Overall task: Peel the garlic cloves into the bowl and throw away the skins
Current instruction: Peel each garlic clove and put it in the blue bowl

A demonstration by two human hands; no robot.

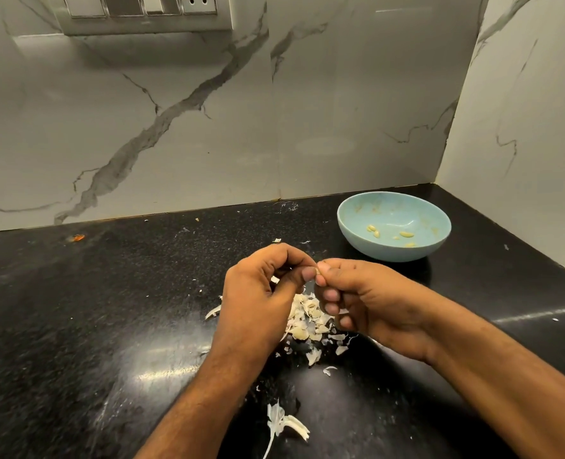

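Both hands meet above the black counter (92, 309). My left hand (261, 293) and my right hand (370, 299) pinch one small garlic clove (317, 272) between thumbs and fingertips; most of the clove is hidden by the fingers. Right below the hands lies a pile of garlic skins and cloves (311, 323). A light blue bowl (394, 250) stands at the back right, beyond my right hand, with several peeled cloves (406, 234) in it.
A garlic stem with papery skin (284, 422) lies near the front edge. Loose skin flakes are scattered over the counter. Marble walls close the back and the right side, forming a corner behind the bowl. A switch panel (142, 11) hangs at the upper left.
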